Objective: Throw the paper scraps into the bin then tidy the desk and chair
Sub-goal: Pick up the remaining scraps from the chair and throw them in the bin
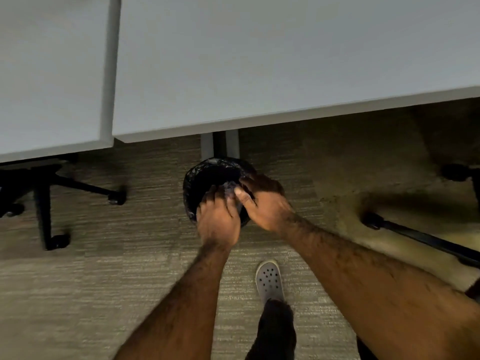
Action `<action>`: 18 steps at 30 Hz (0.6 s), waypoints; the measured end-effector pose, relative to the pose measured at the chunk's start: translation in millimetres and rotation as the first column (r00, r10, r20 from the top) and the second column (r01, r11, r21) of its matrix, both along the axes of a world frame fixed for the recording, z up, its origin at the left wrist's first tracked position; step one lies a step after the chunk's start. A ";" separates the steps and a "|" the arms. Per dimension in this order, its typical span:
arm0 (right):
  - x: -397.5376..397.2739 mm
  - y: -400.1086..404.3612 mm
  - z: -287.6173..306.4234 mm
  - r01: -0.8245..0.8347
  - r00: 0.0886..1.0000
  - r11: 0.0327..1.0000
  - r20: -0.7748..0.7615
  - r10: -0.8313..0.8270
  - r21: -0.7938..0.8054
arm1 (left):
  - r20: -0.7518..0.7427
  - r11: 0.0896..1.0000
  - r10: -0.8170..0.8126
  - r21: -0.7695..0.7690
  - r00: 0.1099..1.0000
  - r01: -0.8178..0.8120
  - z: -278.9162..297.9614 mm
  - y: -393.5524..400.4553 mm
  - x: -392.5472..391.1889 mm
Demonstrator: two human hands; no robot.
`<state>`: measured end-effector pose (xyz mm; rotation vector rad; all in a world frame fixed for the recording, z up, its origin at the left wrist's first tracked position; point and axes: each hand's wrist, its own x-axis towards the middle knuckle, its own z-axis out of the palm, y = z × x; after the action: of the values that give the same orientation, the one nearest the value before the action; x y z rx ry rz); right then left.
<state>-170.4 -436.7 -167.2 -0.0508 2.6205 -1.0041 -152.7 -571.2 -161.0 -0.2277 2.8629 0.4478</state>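
A small round bin (205,175) with a black liner stands on the carpet just in front of the desk (259,61) edge. Both my hands hover over its mouth, touching each other. My left hand (218,219) points its fingers down into the bin, and their tips are lost against the dark liner. My right hand (262,203) lies over the bin's right rim, thumb toward the left hand and fingers loosely spread. No paper scrap shows in either hand or on the visible desk top. The bin's inside is too dark to read.
A second grey desk (52,74) adjoins on the left. A black chair base with castors (52,203) stands at the left, another chair leg (415,235) at the right. Two grey desk legs (220,146) rise behind the bin. My grey clog (268,281) is on the carpet.
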 end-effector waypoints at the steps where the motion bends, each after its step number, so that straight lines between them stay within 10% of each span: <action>1: 4.9 8.7 10.0 0.019 1.000 1.000 0.018 -0.019 -0.012 | 0.000 1.000 -0.021 0.011 1.000 0.021 9.5 7.5 5.9; 18: 105.9 221.5 168.5 0.522 0.853 0.851 -0.013 -0.522 0.060 | -0.068 0.832 -0.487 0.268 0.871 0.486 157.2 225.4 50.8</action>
<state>-64.5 -215.2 1.2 0.7179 2.7162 -1.0746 -101.9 -345.8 -3.8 0.5423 2.6651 0.7215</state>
